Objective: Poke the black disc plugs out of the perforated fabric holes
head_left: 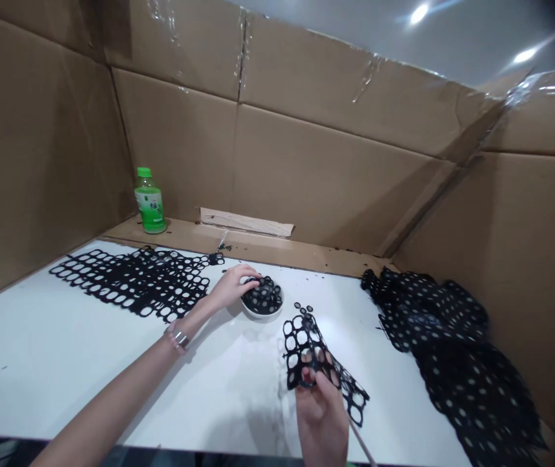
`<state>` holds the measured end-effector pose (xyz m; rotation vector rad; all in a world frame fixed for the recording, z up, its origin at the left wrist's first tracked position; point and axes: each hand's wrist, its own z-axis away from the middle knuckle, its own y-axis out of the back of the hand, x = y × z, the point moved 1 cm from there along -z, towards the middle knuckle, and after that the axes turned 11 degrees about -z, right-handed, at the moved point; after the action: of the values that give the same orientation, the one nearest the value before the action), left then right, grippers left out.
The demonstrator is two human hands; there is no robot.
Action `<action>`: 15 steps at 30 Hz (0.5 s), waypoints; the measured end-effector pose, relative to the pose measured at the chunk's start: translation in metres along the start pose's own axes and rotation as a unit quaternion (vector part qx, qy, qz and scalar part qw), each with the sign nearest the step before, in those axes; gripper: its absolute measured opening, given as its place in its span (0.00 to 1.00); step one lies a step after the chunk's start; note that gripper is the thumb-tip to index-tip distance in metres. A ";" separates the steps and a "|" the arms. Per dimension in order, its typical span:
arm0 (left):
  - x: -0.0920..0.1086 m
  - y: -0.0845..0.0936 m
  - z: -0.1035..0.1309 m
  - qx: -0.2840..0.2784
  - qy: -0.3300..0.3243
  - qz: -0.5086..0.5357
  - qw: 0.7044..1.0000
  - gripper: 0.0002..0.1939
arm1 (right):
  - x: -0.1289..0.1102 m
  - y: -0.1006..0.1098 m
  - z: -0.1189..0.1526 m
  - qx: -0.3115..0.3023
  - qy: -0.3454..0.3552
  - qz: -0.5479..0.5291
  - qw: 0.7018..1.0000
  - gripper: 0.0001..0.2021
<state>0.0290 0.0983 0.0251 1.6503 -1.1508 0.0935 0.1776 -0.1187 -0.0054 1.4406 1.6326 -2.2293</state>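
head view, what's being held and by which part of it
The right hand holds a black perforated sheet by its near edge; whether the left hand holds anything is unclear.

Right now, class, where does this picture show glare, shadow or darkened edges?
Head view: ceiling lights flare into streaks; clear tape glints along the cardboard walls; soft shadows lie on the white tabletop beside the left hand and right hand; the picture's upper right corner is dark.

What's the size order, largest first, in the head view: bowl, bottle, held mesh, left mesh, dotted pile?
1. Dotted pile
2. Left mesh
3. Held mesh
4. Bottle and bowl: too alike to rank
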 end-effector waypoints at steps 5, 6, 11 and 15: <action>0.048 0.007 0.032 0.013 0.007 0.053 0.998 0.17 | -0.003 -0.021 0.005 0.056 -0.078 -0.082 0.992 0.07; 0.059 0.009 0.043 -0.007 0.007 0.064 0.998 0.16 | -0.004 -0.023 0.005 0.051 -0.078 -0.085 0.992 0.08; 0.099 0.007 0.092 -0.196 0.081 0.300 0.930 0.19 | 0.002 -0.024 0.008 0.037 -0.064 -0.069 0.995 0.10; 0.108 0.003 0.104 -0.146 0.161 0.396 0.892 0.10 | 0.008 -0.018 0.012 0.002 -0.026 -0.002 1.000 0.13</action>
<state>0.0360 -0.0504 0.0443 0.7797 -1.4244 0.6560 0.1561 -0.1158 0.0027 1.3683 1.6164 -2.2546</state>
